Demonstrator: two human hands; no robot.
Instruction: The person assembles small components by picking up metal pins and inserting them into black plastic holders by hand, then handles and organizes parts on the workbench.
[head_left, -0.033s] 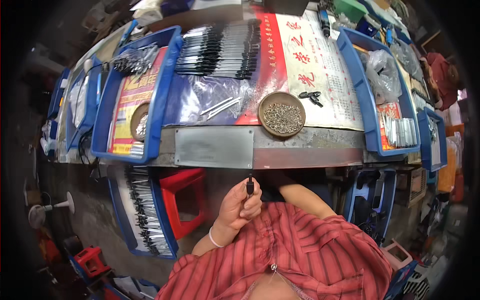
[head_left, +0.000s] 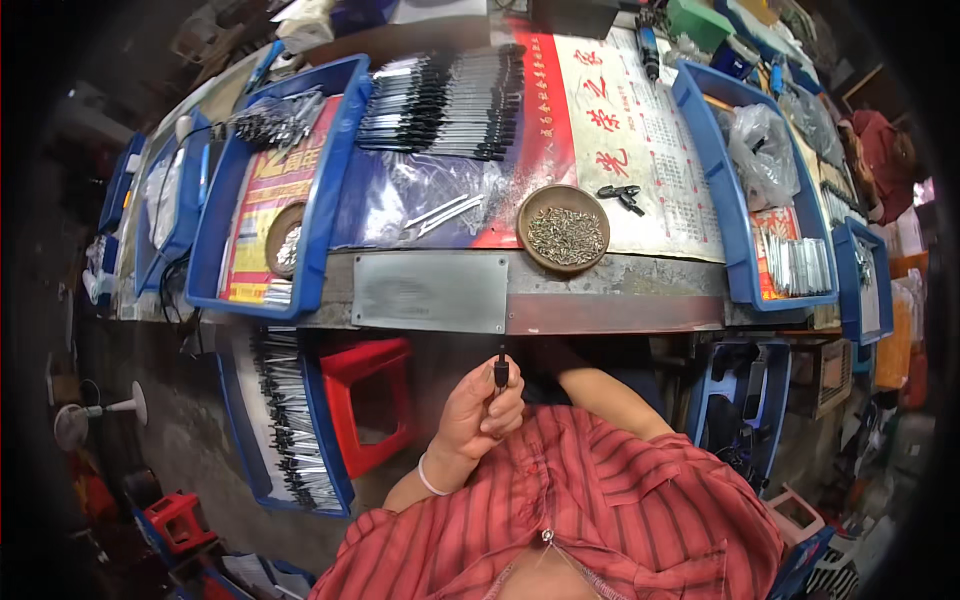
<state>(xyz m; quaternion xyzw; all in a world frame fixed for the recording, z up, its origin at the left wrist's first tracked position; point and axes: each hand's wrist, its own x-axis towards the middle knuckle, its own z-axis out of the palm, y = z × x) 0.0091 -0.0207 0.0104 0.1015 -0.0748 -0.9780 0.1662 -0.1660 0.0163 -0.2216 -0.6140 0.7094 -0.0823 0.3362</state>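
Observation:
Just in front of the bench edge, my left hand [head_left: 478,408] is closed, pinching a small black pen part [head_left: 501,374] upright between thumb and fingers. Its thin tip points up. My right forearm [head_left: 612,400] reaches forward under the bench edge, where the hand is lost in shadow and its fingers are hidden. On the bench ahead stands a round bowl [head_left: 525,247] of small metal pieces. To its right lie several small black parts [head_left: 625,197], and to its left a few white sticks [head_left: 445,212]. Behind them, rows of pens [head_left: 440,105] with black ends lie side by side.
Blue trays flank the bench: the left tray [head_left: 312,290] holds pen parts and a small bowl, the right tray [head_left: 735,240] a plastic bag and silver tubes. Below left are a tray of pens [head_left: 295,420] and a red stool [head_left: 340,400]. Another blue container [head_left: 775,400] stands below right.

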